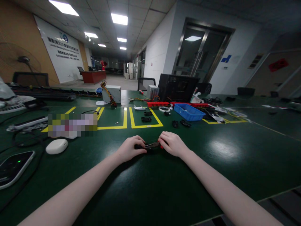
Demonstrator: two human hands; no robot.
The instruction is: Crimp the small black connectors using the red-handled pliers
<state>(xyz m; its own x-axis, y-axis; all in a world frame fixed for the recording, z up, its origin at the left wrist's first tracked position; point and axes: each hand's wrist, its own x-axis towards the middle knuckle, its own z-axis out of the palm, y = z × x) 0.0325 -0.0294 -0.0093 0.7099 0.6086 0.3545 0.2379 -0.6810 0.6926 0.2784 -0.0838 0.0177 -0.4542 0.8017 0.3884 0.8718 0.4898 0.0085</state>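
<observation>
Low over the green table, my two hands face each other. My right hand (171,143) is closed around a tool with a bit of red handle showing and narrow metal jaws, which looks like pliers (152,145). Its metal end points left, toward my left hand (131,148). Pinched between the left fingers and thumb is a small black part (138,146), and the metal end meets or overlaps it. The exact contact between the two is too small to make out. Most of the tool's handle is hidden by the right fingers.
Beyond my hands, small black parts (146,119) lie inside a yellow-taped rectangle, and others (185,123) beside a blue tray (189,113). A power supply box (112,95) and black computer case (180,89) stand farther back. At left are a white rounded case (56,146), cables and a phone-like device (15,168).
</observation>
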